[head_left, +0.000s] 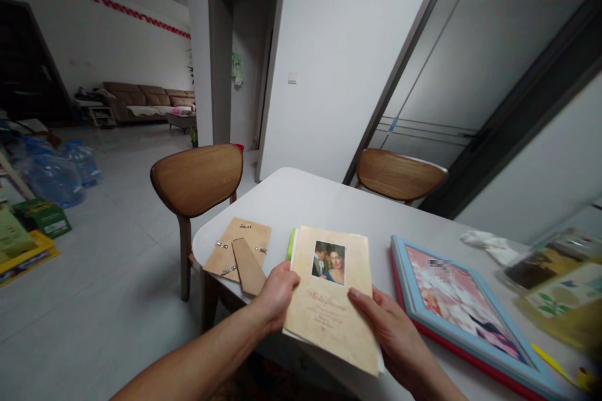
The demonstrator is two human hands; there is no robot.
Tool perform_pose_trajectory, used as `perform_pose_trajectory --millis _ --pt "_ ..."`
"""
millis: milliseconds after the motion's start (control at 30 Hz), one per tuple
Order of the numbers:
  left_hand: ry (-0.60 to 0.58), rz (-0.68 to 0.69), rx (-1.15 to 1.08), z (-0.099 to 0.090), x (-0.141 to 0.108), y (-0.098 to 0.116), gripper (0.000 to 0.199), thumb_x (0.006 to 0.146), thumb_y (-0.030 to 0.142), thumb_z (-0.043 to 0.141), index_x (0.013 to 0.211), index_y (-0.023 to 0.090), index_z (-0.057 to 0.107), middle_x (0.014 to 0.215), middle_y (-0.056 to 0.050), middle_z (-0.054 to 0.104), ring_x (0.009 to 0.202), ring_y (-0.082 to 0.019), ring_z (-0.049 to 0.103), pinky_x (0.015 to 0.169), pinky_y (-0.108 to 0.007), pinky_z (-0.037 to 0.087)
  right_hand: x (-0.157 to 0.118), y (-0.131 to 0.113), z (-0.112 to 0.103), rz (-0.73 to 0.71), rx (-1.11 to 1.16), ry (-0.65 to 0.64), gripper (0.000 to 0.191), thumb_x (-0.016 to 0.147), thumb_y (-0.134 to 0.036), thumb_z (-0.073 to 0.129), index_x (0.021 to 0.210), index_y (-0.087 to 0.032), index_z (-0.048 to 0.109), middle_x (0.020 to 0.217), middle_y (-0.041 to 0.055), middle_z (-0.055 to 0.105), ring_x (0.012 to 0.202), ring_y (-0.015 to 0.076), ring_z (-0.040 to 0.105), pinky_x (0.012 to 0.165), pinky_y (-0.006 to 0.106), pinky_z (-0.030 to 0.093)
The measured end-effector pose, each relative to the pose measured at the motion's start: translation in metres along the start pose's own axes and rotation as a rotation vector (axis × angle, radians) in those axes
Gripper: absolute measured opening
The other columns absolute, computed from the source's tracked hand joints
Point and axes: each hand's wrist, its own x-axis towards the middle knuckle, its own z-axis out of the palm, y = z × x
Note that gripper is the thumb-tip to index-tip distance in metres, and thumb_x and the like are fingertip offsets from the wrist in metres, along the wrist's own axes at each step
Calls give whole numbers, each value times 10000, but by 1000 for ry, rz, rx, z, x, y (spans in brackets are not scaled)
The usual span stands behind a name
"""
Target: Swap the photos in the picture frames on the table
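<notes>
Between my two hands is a cream paper insert sheet [329, 326] with a small printed picture of two people and red script lettering. My left hand [277, 297] grips its left edge, thumb on top. At the right edge my right hand [385, 319] holds it too, thumb lying on the front. White sheet edges show beneath it, and a green-edged item [292, 243] peeks out behind its upper left. To the left lies a photo frame backing board [219, 260] with metal clips and a stand leg. A blue picture frame [399, 263] rests on the right, over something red.
The white table [291, 194] has a wooden chair [200, 178] at its left and another chair [399, 175] at the far side. Crumpled tissue [491, 245], a plastic-wrapped package [564, 301] and a yellow tool [550, 360] are at the right. Water bottles [56, 175] stand on the floor.
</notes>
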Motion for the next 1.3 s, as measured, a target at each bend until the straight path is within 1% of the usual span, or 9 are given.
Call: perform_pose_trajectory --millis 167,267,367,567,800,900,1000,1133,1300 --pt "61 68 192 -4 13 -5 567 532 95 430 1099 107 443 982 -97 584 951 -253 506 811 -343 394 16 1 -16 -42 -26 125 512 680 -204 513 1168 -134 375 793 84 661 657 208 620 562 300 488" --pt "93 150 336 -11 15 -6 664 520 85 493 1175 102 384 1206 -117 439 1129 -266 351 972 -349 228 30 3 -25 -21 -118 234 536 654 -165 478 1175 -118 363 761 86 663 585 207 617 491 289 474" --pt "39 219 465 -19 9 -11 639 507 83 534 1140 99 446 1270 -112 373 1194 -255 260 1024 -315 118 42 6 -26 -3 -200 255 550 628 -157 473 1168 -124 375 747 79 665 528 205 607 446 286 458" --pt "-82 358 892 -30 0 -21 590 612 110 469 1196 74 397 1298 -125 335 1206 -239 260 1026 -341 161 56 11 -14 -93 -196 274 555 611 -160 470 1159 -141 385 796 72 664 598 204 617 489 288 472" --pt "13 403 864 -39 12 -30 538 675 107 412 1210 68 375 1306 -126 320 1213 -230 253 1036 -349 164 68 18 -22 -193 -271 282 495 605 -192 492 1097 -145 460 826 69 660 667 208 619 536 290 479" --pt "-21 449 947 -41 19 -40 571 647 39 375 1218 49 356 1321 -137 287 1226 -230 227 1040 -365 158 74 18 -24 -238 -346 282 446 605 -213 487 1045 -147 509 824 65 660 667 201 615 534 276 471" --pt "-58 482 1019 -43 22 -46 598 624 3 359 1220 38 348 1323 -150 274 1230 -235 214 1036 -396 168 78 16 -25 -268 -534 312 410 620 -236 452 1010 -132 526 850 78 650 700 205 605 566 276 460" --pt "-45 475 1008 -41 23 -48 617 602 -8 365 1216 51 360 1320 -140 281 1230 -238 214 1034 -412 173 79 10 -24 -317 -1056 442 372 649 -281 426 955 -102 539 873 130 622 744 231 581 646 309 429" --pt "-65 444 1024 -34 10 -37 629 588 -11 362 1213 62 371 1313 -132 299 1223 -239 236 1032 -405 191 77 9 -25 -241 -1568 503 422 699 -448 387 892 -110 550 827 154 573 706 264 562 592 353 397"
